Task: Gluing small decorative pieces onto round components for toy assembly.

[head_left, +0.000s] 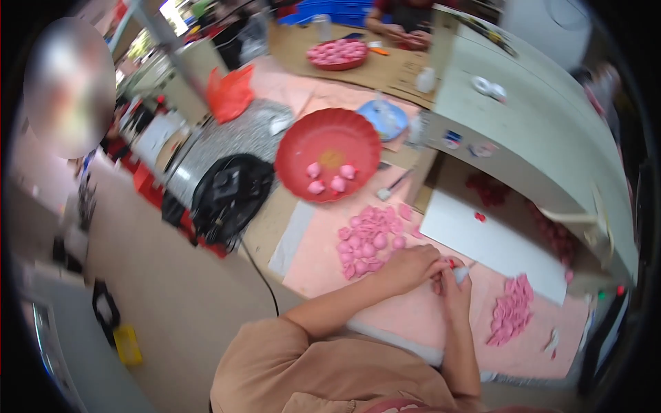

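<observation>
My left hand (415,266) and my right hand (452,288) meet over the pink-covered table, fingers closed together. Between the fingertips shows a small red piece (452,263), mostly hidden by the fingers. Something whitish (461,274) lies at my right fingertips, too blurred to name. Just left of my left hand is a heap of pink rounded pieces and flat petal-like pieces (368,237). Right of my right hand lies a second heap of flat pink pieces (511,313). Beyond the first heap, a large red scalloped bowl (296,148) holds several small pink figures (338,184).
A white board (496,241) under a grey shelf unit (544,89) bears small red pieces (480,217). A brush (392,186), blue dish (383,118) and black bag (234,186) lie around the bowl. Across the table, another person's hands (406,36) work near a red bowl of pink pieces (337,52).
</observation>
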The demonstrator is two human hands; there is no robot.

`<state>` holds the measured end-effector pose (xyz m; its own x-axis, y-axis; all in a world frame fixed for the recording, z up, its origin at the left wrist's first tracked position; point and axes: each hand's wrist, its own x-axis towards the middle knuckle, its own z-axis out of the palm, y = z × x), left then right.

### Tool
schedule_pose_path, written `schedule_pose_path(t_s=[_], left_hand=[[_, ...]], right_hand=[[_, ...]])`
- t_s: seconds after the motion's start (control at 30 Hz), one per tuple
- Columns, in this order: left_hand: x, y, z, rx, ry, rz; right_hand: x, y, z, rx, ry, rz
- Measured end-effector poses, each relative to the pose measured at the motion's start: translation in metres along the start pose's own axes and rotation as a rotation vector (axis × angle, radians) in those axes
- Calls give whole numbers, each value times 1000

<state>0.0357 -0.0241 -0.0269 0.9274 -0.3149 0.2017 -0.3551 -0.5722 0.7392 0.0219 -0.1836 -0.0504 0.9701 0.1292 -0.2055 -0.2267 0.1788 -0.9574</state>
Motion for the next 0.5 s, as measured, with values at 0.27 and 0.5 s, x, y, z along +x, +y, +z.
schedule_pose_path(t_s=[0.27, 0.5], left_hand=[[-76, 138, -113, -146, 855, 1467], [-86, 136, -113, 593, 1282, 1445]], right_hand=[[8, -19, -10, 77, -56, -6], [8, 0, -21, 92, -40, -72]])
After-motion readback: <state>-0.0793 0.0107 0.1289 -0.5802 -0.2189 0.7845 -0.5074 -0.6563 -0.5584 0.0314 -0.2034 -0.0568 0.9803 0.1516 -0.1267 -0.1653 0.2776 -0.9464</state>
